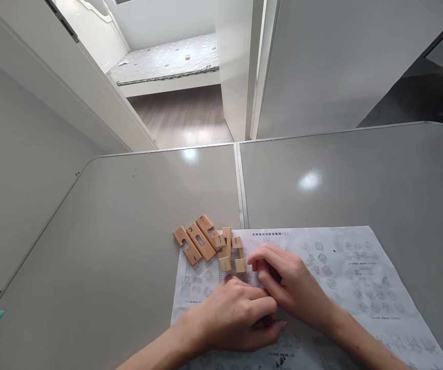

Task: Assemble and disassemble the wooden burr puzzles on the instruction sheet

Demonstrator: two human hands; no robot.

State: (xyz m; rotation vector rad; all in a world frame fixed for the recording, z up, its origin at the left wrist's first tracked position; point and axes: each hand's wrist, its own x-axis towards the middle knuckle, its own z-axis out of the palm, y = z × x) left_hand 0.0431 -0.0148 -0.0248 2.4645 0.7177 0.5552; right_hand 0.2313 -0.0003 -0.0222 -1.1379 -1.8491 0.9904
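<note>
My left hand [240, 311] rests back-up on a printed paper sheet [344, 288], its fingers loosely curled and its inner side hidden. Beside it my right hand [290, 275] is curled inward, its index fingertip close to the small wooden pieces; nothing shows between its fingers. The two hands meet at the fingers. Just beyond them stand pale notched wooden puzzle pieces [225, 264], some numbered, grouped together. To their left lie three browner flat wooden puzzle pieces [201, 241] with cut-out slots and numbers, side by side and slanted, partly over the sheet's corner.
The grey table [159, 195] has a seam [240, 180] running away from me and a pale raised edge. Past it are a doorway with an open door [240, 67], a bed [167, 61] and wood flooring [183, 113]. A white wall [321, 67] stands at the right.
</note>
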